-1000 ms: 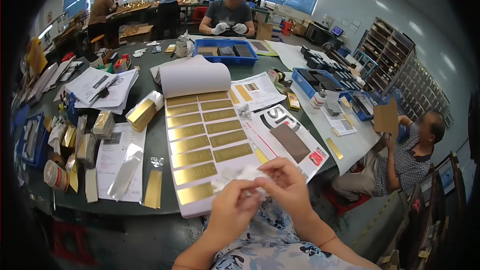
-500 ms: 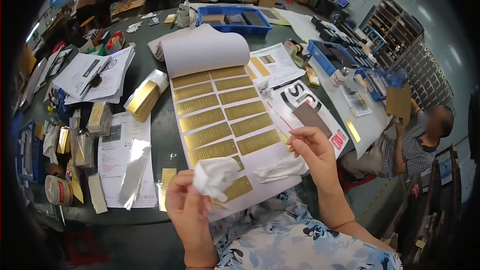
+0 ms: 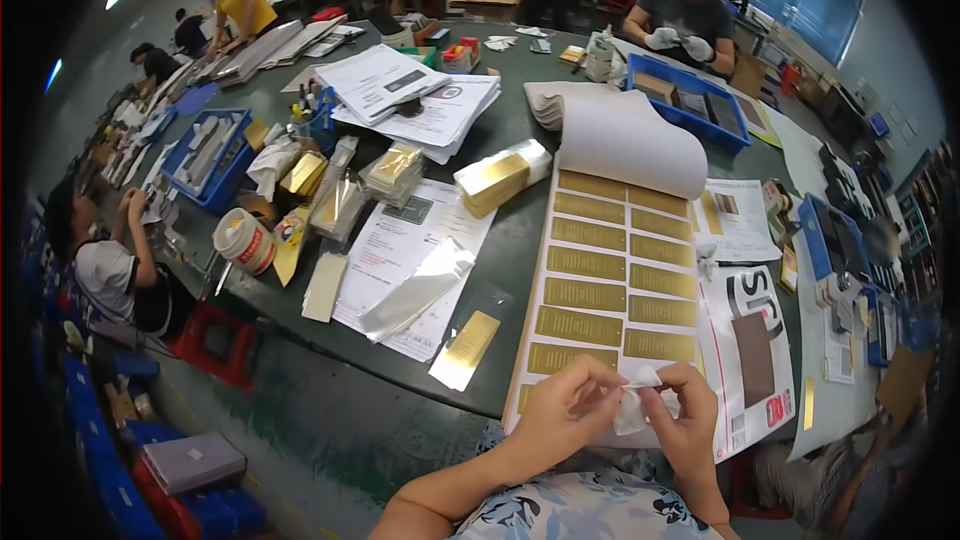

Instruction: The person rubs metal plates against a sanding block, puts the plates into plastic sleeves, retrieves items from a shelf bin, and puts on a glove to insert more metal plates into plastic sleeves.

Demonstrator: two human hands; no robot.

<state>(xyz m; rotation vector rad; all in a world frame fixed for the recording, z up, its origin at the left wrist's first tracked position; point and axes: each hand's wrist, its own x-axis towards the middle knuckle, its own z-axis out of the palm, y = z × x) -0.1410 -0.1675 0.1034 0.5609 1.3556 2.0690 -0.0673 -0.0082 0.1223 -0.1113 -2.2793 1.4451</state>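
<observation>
Between my two hands is a small white cloth point(image 3: 632, 414), above the lower end of a long white sheet. My left hand point(image 3: 568, 408) pinches its left side, and my right hand point(image 3: 686, 418) has thumb and fingers closed on its right side. Rows of gold plates point(image 3: 585, 295) with fine markings lie in two columns on the sheet. Its far end point(image 3: 635, 145) curls over in a white roll. Left of the sheet a single gold piece point(image 3: 468, 348) lies in clear film.
Wrapped gold stacks point(image 3: 500, 178), papers point(image 3: 410, 90), a white tub point(image 3: 243, 242) and a blue bin point(image 3: 208, 158) stand leftward. Another blue bin point(image 3: 690, 100) is beyond the roll. A gloved person point(image 3: 685, 15) sits across; another person point(image 3: 115, 260) sits at far left.
The view has swung left. The white cloth, in my left hand alone half a second ago, is now pinched by both hands. My right hand has closed on it.
</observation>
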